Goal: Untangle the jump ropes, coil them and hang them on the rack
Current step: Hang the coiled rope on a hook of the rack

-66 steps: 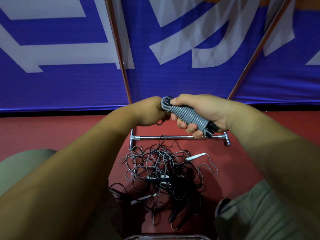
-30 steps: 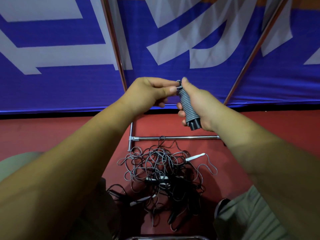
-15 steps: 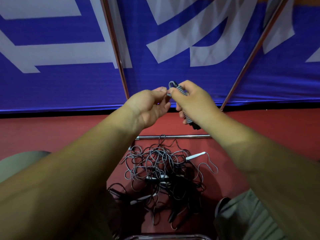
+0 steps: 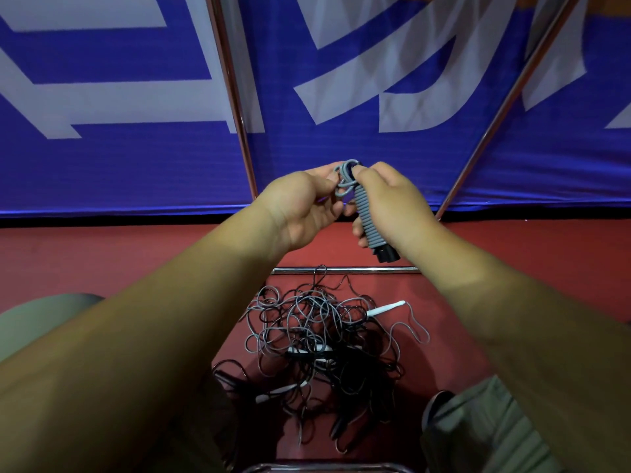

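Note:
A grey jump rope is wound tightly around its black handles into a coiled bundle (image 4: 367, 220), held upright by my right hand (image 4: 392, 206). My left hand (image 4: 300, 206) pinches the loose loops of cord (image 4: 343, 180) at the bundle's top end. Both hands are raised in front of the blue banner. Below them on the red floor lies a tangled pile of grey and black ropes (image 4: 317, 339) with a white handle (image 4: 386, 308) sticking out to the right. The rack's metal uprights (image 4: 235, 97) rise on either side, and its base bar (image 4: 341, 269) runs behind the pile.
A blue and white banner (image 4: 136, 158) fills the wall behind the rack. A second slanted rack pole (image 4: 505, 104) rises at the right. My knees in green trousers (image 4: 478, 428) flank the pile. A metal rim (image 4: 324, 467) shows at the bottom edge.
Both hands rose with the coiled bundle from above the base bar. The bundle turned from slanted to nearly upright. My left hand now works the loose loops at its top end.

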The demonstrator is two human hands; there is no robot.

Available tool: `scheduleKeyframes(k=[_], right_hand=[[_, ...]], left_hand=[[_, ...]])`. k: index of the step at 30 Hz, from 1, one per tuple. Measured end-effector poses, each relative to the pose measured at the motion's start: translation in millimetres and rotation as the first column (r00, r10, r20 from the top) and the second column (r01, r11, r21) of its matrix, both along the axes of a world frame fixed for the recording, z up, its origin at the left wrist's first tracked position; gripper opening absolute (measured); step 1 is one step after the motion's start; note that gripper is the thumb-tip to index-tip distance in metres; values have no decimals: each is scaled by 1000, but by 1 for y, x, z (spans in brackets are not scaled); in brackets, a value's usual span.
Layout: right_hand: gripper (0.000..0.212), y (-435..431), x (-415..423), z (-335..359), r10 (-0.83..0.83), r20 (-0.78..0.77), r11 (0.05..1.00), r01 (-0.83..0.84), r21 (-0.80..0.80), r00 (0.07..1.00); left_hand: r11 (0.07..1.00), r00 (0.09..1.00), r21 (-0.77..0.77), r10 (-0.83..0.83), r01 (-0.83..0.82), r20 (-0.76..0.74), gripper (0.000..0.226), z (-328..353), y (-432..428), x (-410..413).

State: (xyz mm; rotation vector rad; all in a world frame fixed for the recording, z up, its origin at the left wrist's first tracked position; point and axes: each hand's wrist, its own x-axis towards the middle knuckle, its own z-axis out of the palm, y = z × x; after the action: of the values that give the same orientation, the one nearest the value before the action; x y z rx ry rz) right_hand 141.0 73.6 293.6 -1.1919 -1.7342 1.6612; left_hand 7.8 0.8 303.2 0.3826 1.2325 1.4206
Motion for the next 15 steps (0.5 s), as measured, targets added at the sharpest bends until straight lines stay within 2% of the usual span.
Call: scheduleKeyframes(k=[7,15], right_hand=[[27,0,4,1,89,-57,992,-93,-86,994],[32,1,8,3,171,-33,980,-173,-95,985]], left_hand=[[999,997,27,48,-46,-62,34,-5,2,-3],[979,965,42,204,-200,-167,10,-12,-1,-4]])
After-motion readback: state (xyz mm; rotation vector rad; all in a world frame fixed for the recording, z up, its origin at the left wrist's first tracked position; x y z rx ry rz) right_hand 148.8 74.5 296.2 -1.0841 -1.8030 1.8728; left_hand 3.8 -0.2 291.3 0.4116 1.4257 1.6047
